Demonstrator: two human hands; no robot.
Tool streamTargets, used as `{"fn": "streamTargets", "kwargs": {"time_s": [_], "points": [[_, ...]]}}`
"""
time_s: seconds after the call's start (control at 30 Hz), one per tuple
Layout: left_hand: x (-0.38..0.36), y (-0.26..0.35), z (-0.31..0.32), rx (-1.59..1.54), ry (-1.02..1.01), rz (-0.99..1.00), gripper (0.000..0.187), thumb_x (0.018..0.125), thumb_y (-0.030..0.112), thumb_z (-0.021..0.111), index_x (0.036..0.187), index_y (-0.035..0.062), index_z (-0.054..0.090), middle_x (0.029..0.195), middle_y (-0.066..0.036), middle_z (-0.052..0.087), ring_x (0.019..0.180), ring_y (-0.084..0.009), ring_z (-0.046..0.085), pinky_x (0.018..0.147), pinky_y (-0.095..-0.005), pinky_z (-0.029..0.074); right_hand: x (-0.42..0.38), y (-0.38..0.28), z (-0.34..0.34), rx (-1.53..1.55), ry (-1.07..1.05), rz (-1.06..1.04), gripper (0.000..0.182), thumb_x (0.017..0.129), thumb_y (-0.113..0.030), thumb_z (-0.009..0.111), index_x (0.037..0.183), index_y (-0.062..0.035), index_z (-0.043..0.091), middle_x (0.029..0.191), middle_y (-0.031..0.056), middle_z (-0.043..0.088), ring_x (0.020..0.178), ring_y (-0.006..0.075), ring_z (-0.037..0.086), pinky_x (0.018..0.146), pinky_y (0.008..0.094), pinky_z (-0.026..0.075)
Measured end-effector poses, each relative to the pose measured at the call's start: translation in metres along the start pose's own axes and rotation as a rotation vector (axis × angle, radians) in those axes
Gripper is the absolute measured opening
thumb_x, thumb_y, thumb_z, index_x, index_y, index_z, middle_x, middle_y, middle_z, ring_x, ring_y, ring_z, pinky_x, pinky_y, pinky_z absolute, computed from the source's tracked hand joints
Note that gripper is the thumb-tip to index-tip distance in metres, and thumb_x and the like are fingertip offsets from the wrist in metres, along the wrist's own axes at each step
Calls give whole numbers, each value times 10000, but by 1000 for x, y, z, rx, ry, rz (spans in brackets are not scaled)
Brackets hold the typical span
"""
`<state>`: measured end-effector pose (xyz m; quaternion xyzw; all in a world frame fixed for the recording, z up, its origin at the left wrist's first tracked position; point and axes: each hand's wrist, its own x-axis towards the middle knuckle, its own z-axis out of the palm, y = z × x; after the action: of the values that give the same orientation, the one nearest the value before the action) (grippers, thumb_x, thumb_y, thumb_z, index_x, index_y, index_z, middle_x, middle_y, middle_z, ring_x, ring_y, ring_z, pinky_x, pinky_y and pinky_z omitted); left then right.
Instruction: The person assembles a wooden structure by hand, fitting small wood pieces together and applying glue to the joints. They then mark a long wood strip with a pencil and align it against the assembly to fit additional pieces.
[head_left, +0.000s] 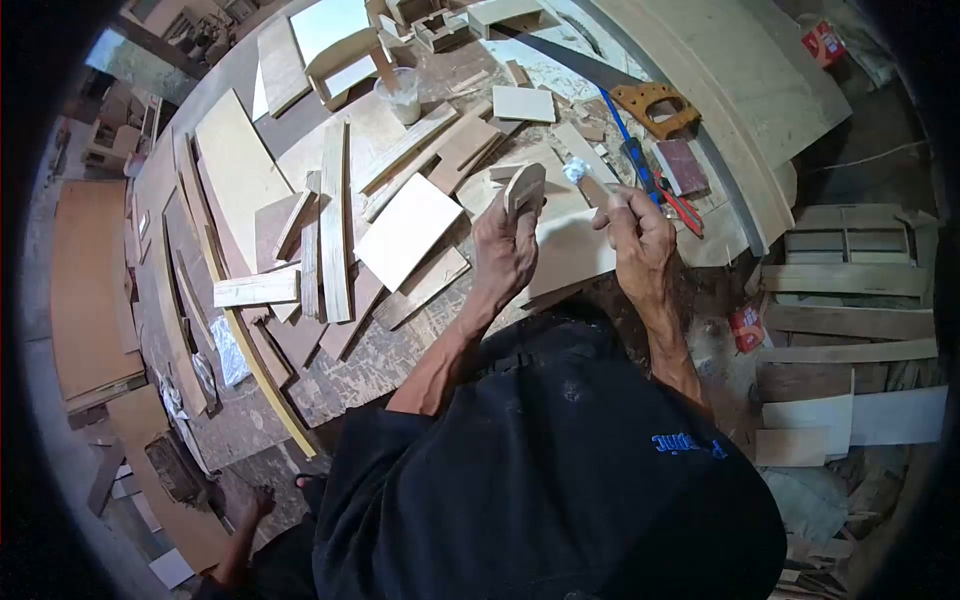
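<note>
My left hand is closed around a small wooden piece with a rounded end, held up above the workbench. Between the thumb and fingers of my right hand is a flat wooden stick. A blob of white paste sits on the stick's tip, a short gap to the right of the wooden piece. Below both hands lies a pale board at the bench edge. A plastic cup with whitish contents stands farther back among wood offcuts.
A handsaw, a blue-and-red tool and a dark red block lie to the right. Loose strips, a white panel and a wooden box frame crowd the bench. Another person's limb shows at lower left.
</note>
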<state>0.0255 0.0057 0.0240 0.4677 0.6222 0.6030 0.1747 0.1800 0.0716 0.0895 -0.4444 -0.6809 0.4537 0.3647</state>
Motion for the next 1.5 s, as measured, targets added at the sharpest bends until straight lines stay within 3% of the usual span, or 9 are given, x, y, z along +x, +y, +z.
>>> {"fn": "streamTargets", "kwargs": {"time_s": [0.37,0.47,0.77,1.03,1.17,1.3,1.33,1.43,1.5], "points": [[-6,-20,-10,55,31,70,331,869,-29,593,1193,36,594,1041,-171,651,892,-359,657,761,-407,519,-2,-10,14,104,-147,119,193,974,-141,547,1048,18,629,728,24,642,680,83,569,638,251,469],[-3,-7,-14,104,40,68,347,864,-40,612,1203,32,594,1054,-175,645,917,-356,653,752,-403,519,-2,-7,22,118,-153,40,183,972,-98,536,1061,44,610,736,41,663,571,31,477,532,202,389],[2,-11,-12,160,131,219,419,858,-62,607,1263,37,563,1106,-199,633,940,-369,659,762,-406,527,6,-17,30,-148,-168,-82,203,954,-112,542,1035,54,627,729,75,690,692,110,640,659,278,508],[-1,-15,-13,195,115,127,452,826,-74,599,1268,9,551,1148,-225,613,975,-407,649,800,-435,534,-4,-35,28,38,-324,-33,205,935,-101,557,1054,43,641,727,63,694,645,95,619,607,249,488],[1,-15,-15,111,131,127,420,846,-66,585,1254,27,567,1095,-196,635,925,-365,655,785,-407,524,-7,-24,22,148,-186,-8,176,965,-104,559,1041,26,651,753,58,697,567,42,512,543,205,419],[-3,-10,-18,-29,58,-38,306,892,-26,566,1191,26,608,1007,-164,647,893,-305,655,764,-370,514,2,1,9,-146,-81,-191,222,974,-127,576,1140,3,646,873,86,709,737,126,623,677,269,503],[-4,-7,-19,-46,47,-46,244,937,25,563,1172,25,630,979,-130,680,885,-219,663,781,-336,517,4,-4,5,-176,-121,-255,255,965,-134,594,1187,-20,640,912,86,709,842,157,643,763,302,520],[-6,9,-17,-292,52,-263,231,971,86,572,1183,18,635,977,-99,707,885,-143,654,805,-301,520,11,-8,3,-203,-118,-321,207,930,-101,592,1093,-15,685,992,168,690,875,273,679,767,374,524],[-12,-8,-20,-323,36,-360,250,991,148,581,1190,9,637,973,-79,714,891,-113,644,815,-276,520,20,14,5,-91,-80,-200,219,914,-102,614,1101,-10,682,931,107,706,777,191,639,706,323,509]]}}
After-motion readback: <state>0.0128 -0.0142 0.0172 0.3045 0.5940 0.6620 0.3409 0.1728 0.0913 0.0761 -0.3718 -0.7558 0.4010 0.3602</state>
